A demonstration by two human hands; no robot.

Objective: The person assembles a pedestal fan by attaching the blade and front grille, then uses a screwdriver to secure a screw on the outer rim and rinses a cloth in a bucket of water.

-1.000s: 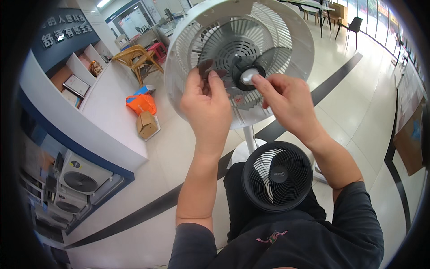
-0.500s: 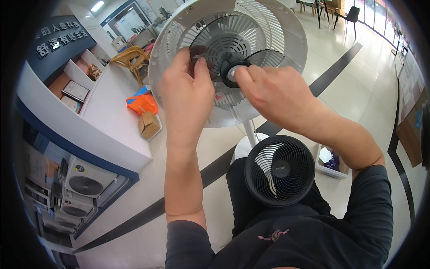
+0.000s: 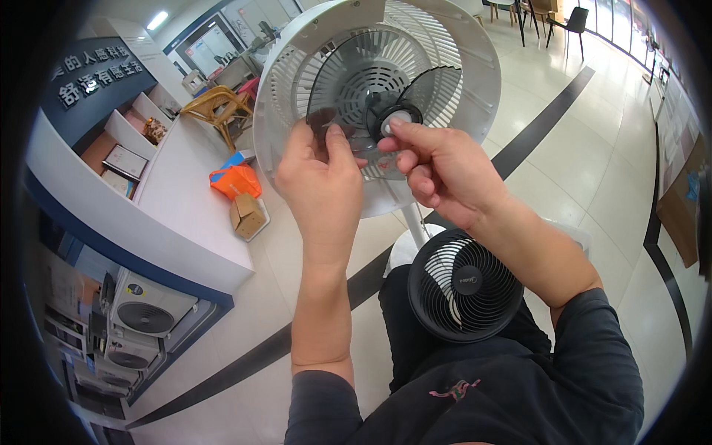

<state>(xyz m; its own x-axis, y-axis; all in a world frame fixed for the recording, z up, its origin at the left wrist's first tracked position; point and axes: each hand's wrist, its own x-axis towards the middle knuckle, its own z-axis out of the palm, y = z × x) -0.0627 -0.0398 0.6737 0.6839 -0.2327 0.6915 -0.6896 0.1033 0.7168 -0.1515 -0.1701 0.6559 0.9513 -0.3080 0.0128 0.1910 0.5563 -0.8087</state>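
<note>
Before me is a white pedestal fan (image 3: 480, 81) without its front cover, its translucent dark fan blades (image 3: 437, 83) exposed. My left hand (image 3: 322, 182) pinches the edge of the left blade between thumb and fingers. My right hand (image 3: 460, 178) holds the round grey-centred hub cap (image 3: 400, 119) by thumb and index finger, its other fingers loosely curled. The cap sits at the middle of the blades; whether it is loose I cannot tell. A round black fan grille (image 3: 469, 282) with curved slats rests on my lap.
The fan's white base (image 3: 404, 248) stands on the tiled floor by my knees. Left are a white counter (image 3: 189, 189), an orange bag (image 3: 236, 182), a cardboard box (image 3: 246, 215) and a wicker chair (image 3: 215, 107). A black chair (image 3: 567, 31) stands far right.
My right hand's fingers have loosened from a tight grip and its wrist has turned. My left hand has shifted slightly down and right, still on the blade.
</note>
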